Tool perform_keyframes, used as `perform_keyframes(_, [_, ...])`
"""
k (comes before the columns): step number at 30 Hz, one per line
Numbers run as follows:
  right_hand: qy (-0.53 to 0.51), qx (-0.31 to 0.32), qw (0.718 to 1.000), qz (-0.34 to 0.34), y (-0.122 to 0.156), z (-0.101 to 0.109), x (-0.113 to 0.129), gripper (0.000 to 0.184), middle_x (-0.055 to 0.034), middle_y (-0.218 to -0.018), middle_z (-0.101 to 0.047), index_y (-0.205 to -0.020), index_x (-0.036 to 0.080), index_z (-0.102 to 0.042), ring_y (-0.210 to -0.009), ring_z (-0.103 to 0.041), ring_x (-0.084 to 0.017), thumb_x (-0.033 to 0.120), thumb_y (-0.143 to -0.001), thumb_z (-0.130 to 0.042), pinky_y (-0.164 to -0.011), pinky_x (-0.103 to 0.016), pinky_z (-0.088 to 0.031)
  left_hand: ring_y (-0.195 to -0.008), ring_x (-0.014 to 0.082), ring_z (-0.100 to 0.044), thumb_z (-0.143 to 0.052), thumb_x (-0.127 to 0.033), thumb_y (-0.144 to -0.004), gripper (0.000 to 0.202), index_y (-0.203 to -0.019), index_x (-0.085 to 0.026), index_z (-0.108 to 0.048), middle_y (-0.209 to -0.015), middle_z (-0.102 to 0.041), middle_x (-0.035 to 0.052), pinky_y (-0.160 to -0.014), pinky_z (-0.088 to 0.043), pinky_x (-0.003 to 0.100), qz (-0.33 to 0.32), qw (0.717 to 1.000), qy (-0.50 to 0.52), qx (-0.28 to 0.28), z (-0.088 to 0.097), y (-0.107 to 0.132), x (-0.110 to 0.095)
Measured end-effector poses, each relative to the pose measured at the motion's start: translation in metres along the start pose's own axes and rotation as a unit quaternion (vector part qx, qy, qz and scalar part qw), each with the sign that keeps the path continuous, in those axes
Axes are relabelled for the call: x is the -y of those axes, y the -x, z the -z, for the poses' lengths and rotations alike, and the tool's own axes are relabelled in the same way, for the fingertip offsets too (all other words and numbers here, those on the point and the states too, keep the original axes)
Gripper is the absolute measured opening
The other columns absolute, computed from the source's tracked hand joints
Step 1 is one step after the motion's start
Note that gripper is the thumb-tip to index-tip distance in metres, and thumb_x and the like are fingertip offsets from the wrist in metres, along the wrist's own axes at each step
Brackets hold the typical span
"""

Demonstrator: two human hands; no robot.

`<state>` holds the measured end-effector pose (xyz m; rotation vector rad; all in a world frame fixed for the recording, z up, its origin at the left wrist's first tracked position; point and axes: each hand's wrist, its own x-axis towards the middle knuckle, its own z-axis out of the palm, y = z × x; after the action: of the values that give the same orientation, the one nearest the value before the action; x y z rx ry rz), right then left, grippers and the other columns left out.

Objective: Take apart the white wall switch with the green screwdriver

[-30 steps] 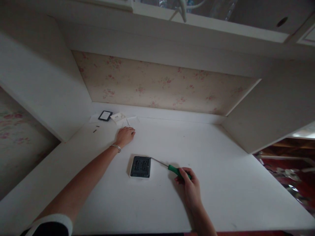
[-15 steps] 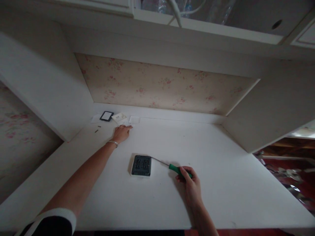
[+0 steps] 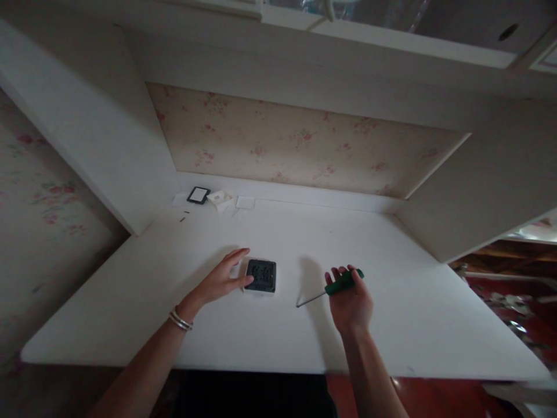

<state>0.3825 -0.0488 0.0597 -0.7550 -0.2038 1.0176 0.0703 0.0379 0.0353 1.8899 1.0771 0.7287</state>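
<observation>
Head view: screwdriver (image 3: 334,286) aslant, tip leftward

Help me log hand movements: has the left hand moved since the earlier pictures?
Yes. The left hand has come away from the white back ledge, toward the front, and is now at the dark square panel.

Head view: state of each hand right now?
Left hand: open, at the left edge of the square black module with a white rim; contact unclear.
Right hand: closed, holding the green-handled metal screwdriver.
</observation>
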Motion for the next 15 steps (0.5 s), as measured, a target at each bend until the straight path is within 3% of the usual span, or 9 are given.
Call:
perform_keyframes(2, [0.004,0.064,0.998,0.001,0.010,-0.030,0.006,0.021,0.0055,-0.076,-0.059,-0.086,0.023,-0.060,-0.064,-0.058,-0.010,0.032,-0.073,-0.074,-0.062,-0.025,-0.050,-0.143,0.0303,-0.031,-0.072,-0.052,-0.077,0.083,-0.147,-0.023,-0.039,-0.155,-0.035,0.0116,-0.116,-0.030,0.047,0.003,1.000,-0.021,0.020,-0.004,0.006,0.003])
perform_keyframes(4, [0.022,0.113,0.993,0.012,0.020,-0.062,0.009,0.024,0.0047,-0.072,-0.055,-0.083,0.023,-0.058,-0.055,-0.051,-0.009,0.043,-0.078,-0.069,-0.054,-0.024,-0.045,-0.143,0.0318,-0.031,-0.076,-0.051,-0.072,0.089,-0.147,-0.021,-0.038,-0.153,-0.036,0.0134,-0.118,-0.025,0.050,-0.005,0.998,-0.052,0.032,-0.008,0.005,0.008])
perform_keyframes(7, [0.069,0.156,0.985,0.031,0.033,-0.104,0.002,0.039,0.0050,-0.061,-0.046,-0.071,0.022,-0.053,-0.047,-0.042,-0.009,0.058,-0.081,-0.061,-0.044,-0.023,-0.036,-0.139,0.0321,-0.036,-0.079,-0.049,-0.069,0.088,-0.144,-0.022,-0.043,-0.149,-0.042,0.0131,-0.118,-0.026,0.049,-0.032,0.995,-0.089,0.024,-0.014,0.003,0.013])
perform_keyframes(11, [0.106,0.212,0.971,0.036,0.040,-0.143,-0.028,0.038,0.0059,-0.055,-0.041,-0.066,0.022,-0.047,-0.043,-0.036,-0.008,0.054,-0.082,-0.058,-0.039,-0.021,-0.027,-0.134,0.0321,-0.043,-0.081,-0.051,-0.067,0.084,-0.140,-0.024,-0.047,-0.143,-0.049,0.0116,-0.114,-0.033,0.047,-0.055,0.993,-0.102,-0.004,-0.019,0.004,0.016])
perform_keyframes(15, [0.112,0.257,0.960,0.006,0.040,-0.164,-0.062,0.032,0.0061,-0.050,-0.043,-0.062,0.020,-0.049,-0.039,-0.034,-0.007,0.045,-0.079,-0.060,-0.036,-0.020,-0.024,-0.130,0.0319,-0.047,-0.081,-0.052,-0.066,0.083,-0.137,-0.026,-0.048,-0.140,-0.052,0.0104,-0.112,-0.037,0.047,-0.078,0.991,-0.109,-0.018,-0.019,0.006,0.020])
